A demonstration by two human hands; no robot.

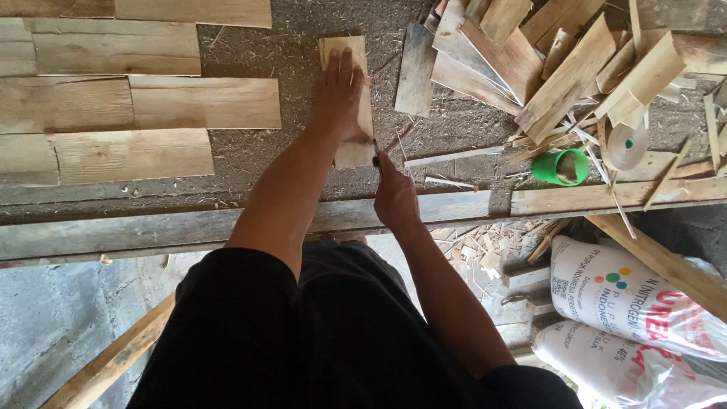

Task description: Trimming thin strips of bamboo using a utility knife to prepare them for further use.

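Near the front edge of the sawdust-strewn workbench (250, 163), the left hand (339, 95) lies open, fingers flat, pressing down a small pale rectangular wooden board (362, 148). The right hand (394, 198) is closed around a thin dark blade (375, 157) set against the board's right edge. A green plastic cup (561, 167) lies well apart, toward the right edge.

A left hand (341, 89) presses a small wooden board (350, 148) flat while the right hand (394, 198) works a blade (375, 154) along its edge.
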